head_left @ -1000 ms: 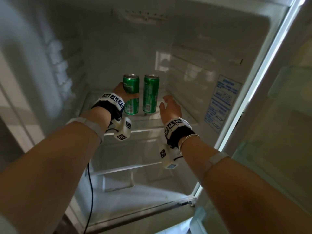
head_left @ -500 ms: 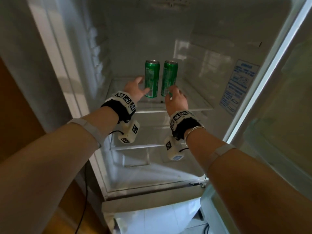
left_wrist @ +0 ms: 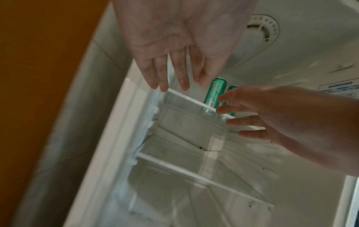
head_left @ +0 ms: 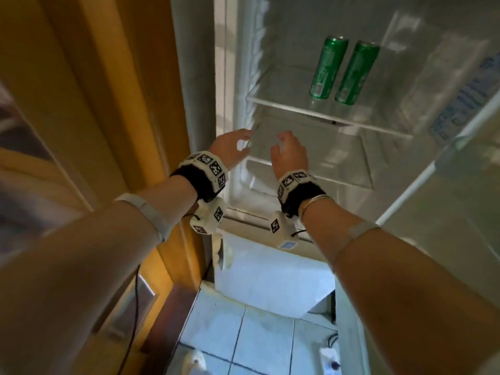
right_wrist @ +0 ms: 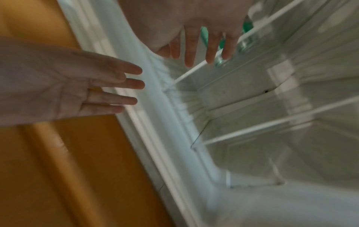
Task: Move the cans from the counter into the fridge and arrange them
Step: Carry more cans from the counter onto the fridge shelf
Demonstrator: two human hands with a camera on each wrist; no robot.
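Observation:
Two green cans stand upright side by side on the upper glass shelf (head_left: 284, 102) of the open fridge: the left can (head_left: 328, 67) and the right can (head_left: 357, 73). Both of them show faintly in the left wrist view, the left can (left_wrist: 213, 93) behind fingers. My left hand (head_left: 235, 147) and right hand (head_left: 288, 152) hang below and in front of that shelf, away from the cans. Both hands are empty, with fingers straight and spread (left_wrist: 174, 76) (right_wrist: 196, 50).
A second glass shelf (head_left: 319, 180) lies below the hands. The fridge's left wall (head_left: 200, 77) meets an orange wooden panel (head_left: 108, 90). The open door (head_left: 460, 185) stands on the right with a blue label (head_left: 465, 104). Pale floor tiles (head_left: 243, 334) and a cable (head_left: 132, 320) lie below.
Both hands have let go of the cans and drawn back, down and out of the fridge. The head view has pulled away and swung left; the cans stay on the shelf.

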